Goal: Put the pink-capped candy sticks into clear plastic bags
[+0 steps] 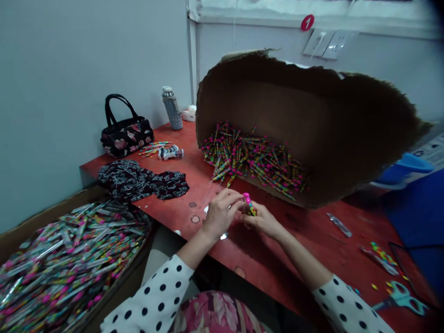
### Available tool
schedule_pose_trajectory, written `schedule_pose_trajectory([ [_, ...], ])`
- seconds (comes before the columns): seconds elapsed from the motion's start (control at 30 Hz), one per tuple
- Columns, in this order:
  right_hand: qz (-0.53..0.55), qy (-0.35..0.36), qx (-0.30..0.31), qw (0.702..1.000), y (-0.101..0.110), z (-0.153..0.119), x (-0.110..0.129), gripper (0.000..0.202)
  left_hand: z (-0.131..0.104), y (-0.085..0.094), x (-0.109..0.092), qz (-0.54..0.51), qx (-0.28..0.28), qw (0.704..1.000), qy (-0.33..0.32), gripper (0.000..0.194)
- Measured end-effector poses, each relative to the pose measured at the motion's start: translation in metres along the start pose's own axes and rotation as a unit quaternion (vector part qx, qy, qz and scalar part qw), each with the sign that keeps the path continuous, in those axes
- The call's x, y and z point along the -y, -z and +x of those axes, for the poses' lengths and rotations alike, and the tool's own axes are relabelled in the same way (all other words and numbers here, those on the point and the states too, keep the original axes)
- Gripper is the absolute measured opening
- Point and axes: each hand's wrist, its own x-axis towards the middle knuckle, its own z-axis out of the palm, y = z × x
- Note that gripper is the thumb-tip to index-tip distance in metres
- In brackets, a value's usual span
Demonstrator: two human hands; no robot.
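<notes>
Near the front edge of the red table [204, 238], my left hand [222, 210] and my right hand [262, 221] are close together. A slim colourful stick with a pink end [248, 200] stands up between them, with the fingers of my right hand closed around its lower part. My left hand's fingers are bent together beside it; whatever they grip is too small to make out. Just beyond, a big cardboard box [287, 106] lies on its side, with a heap of similar colourful sticks [256, 157] inside.
At the lower left, an open carton [10, 237] holds many wrapped sticks [69, 259]. A black floral handbag [126, 137], a flask [172, 108] and dark patterned cloth [138, 181] are at the left. Scissors [402, 298] and a small clear packet [339, 225] lie at the right.
</notes>
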Motion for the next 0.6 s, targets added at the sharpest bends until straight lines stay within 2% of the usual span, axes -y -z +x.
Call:
schedule_pose_trajectory([
  [0.1, 0.043, -0.032, 0.006, 0.999, -0.001, -0.007, -0.005, 0.033, -0.007, 0.001, 0.005, 0.038, 0.03, 0.999, -0.021, 0.011],
  [0.23, 0.11, -0.037, -0.006, 0.993, -0.006, -0.011, -0.009, 0.034, -0.014, 0.001, 0.009, 0.082, 0.113, 0.986, -0.093, 0.014],
  [0.3, 0.118, -0.038, -0.005, 0.992, -0.009, -0.012, -0.009, 0.032, -0.018, 0.001, 0.011, 0.111, 0.121, 0.979, -0.12, 0.015],
  [0.37, 0.121, -0.055, 0.009, 0.991, -0.01, -0.011, -0.009, 0.031, -0.021, 0.002, 0.012, 0.158, 0.105, 0.971, -0.143, 0.02],
  [0.43, 0.132, -0.086, 0.032, 0.987, -0.01, -0.01, -0.008, 0.03, -0.022, 0.004, 0.014, 0.21, 0.115, 0.951, -0.194, 0.023],
  [0.6, 0.131, -0.151, 0.068, 0.977, -0.013, -0.013, -0.01, 0.022, -0.018, 0.012, 0.016, 0.28, 0.195, 0.867, -0.364, 0.021],
])
